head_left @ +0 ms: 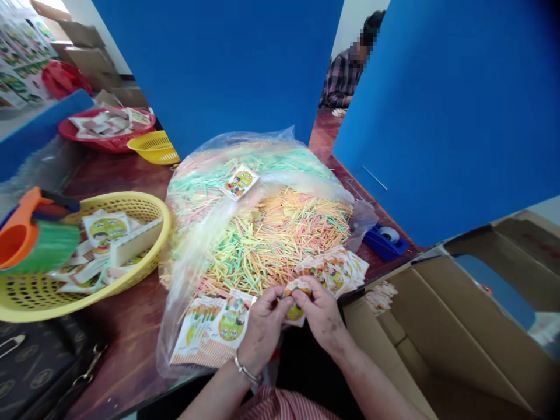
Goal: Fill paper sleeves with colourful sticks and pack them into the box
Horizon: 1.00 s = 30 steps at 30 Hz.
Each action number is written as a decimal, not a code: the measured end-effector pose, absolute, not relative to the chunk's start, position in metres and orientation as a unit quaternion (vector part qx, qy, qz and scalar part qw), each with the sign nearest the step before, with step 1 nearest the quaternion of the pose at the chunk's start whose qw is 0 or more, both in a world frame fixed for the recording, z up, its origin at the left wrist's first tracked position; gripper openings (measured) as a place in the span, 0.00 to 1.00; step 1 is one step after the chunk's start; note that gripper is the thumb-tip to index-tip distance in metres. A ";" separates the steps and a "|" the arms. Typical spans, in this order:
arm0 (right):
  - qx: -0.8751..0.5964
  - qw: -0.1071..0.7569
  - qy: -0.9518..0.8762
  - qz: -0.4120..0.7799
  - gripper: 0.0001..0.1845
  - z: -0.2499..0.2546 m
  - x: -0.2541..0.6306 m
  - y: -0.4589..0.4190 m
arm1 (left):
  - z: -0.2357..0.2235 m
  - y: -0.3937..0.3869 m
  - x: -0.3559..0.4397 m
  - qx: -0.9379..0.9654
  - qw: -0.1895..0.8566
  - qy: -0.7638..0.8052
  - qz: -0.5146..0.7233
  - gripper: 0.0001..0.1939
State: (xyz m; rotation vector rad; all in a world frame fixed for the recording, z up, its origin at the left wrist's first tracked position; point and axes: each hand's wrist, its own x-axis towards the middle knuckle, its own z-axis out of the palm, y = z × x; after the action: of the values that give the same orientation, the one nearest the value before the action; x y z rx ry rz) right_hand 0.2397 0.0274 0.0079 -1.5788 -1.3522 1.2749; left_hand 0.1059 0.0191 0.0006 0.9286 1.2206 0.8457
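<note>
Between my two hands is a small printed paper packet (296, 314), held upright at the table's front edge. The fingers of my left hand (268, 318) pinch its left side. My right hand (321, 315) grips its upper right part, hiding some of the print. Just beyond lies a big clear plastic bag (192, 233) spread open, full of thin pastel sticks (262, 239). A fanned row of flat packets (210, 329) rests by my left wrist. More packets (339, 271) overlap beyond my right hand. A single packet (240, 182) lies on top of the bag.
A yellow basket (164, 233) with packets and an orange-green tape dispenser (39, 239) stands left. Behind it are a red basket (105, 142) and a yellow one (155, 147). A blue tape holder (385, 244), cardboard box (464, 326) and blue partitions (227, 64) surround me. A person (343, 79) sits beyond.
</note>
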 end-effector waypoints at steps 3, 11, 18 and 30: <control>-0.619 0.297 -0.652 0.322 0.09 -0.001 0.263 0.040 | 0.002 0.021 0.123 0.479 0.582 0.553 0.354 0.11; -0.575 0.245 -0.776 0.078 0.18 -0.009 0.282 0.076 | 0.009 0.028 0.130 0.530 0.589 0.539 0.287 0.09; -0.502 0.105 -0.856 0.059 0.15 0.017 0.236 0.166 | 0.012 0.010 0.052 0.632 0.366 0.643 0.230 0.10; -0.502 -0.090 -0.859 0.047 0.14 0.000 0.177 0.226 | -0.005 0.010 0.019 0.685 0.149 0.708 0.081 0.12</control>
State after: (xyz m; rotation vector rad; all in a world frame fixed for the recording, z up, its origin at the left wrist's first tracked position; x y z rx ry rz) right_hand 0.1767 0.2256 -0.0001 -1.6741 -2.8658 0.1579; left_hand 0.0190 0.0099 -0.0050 1.9696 2.0354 0.2333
